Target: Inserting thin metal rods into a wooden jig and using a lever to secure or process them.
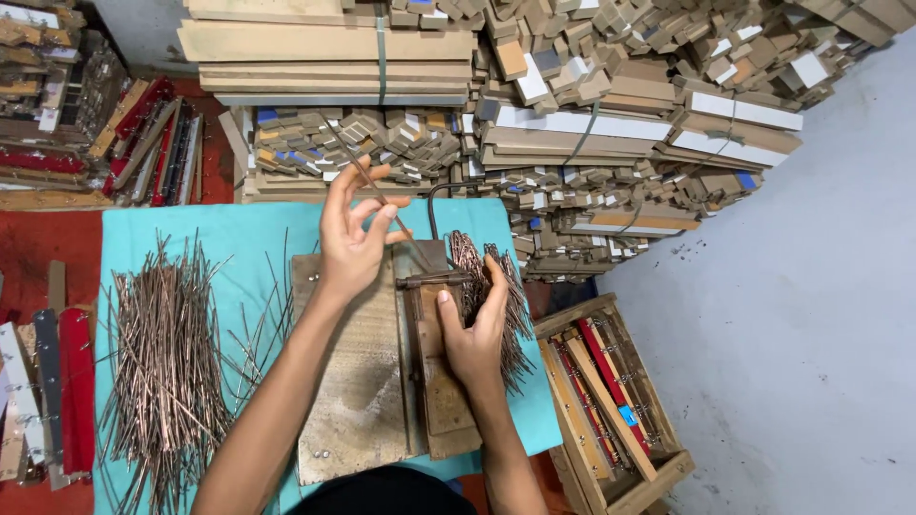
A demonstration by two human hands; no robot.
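My left hand pinches a thin straight metal wire that slants up and away from a small bending jig on a wooden board. My right hand rests on the wooden block of the jig, its fingers against a pile of bent wires at the right. A large heap of straight wires lies at the left on the turquoise cloth.
Stacks of wooden strips and frame pieces fill the back. A wooden crate with slats stands at the right on the grey floor. Red and white strips lie at the left edge.
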